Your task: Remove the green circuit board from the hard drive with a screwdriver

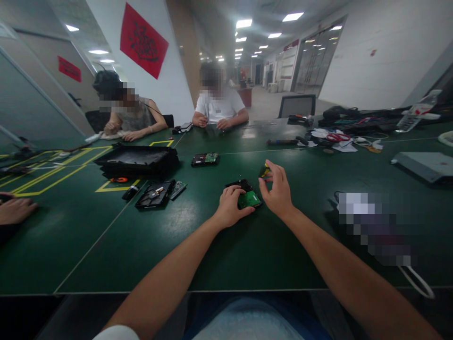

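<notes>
A hard drive with a green circuit board [248, 198] lies on the dark green table [226, 245] just in front of me. My left hand [230, 207] rests on its left side, fingers curled over the edge and gripping it. My right hand [278, 189] hovers just right of the drive, fingers pinched on a small dark tool with a yellow mark [264, 171] above the drive's far corner.
A second drive [205, 159] lies farther back, an opened drive [155, 194] and a black tray [138, 160] to the left. Two people sit across the table. Another person's hand [16, 210] rests at the left edge. Cables and tools clutter the right.
</notes>
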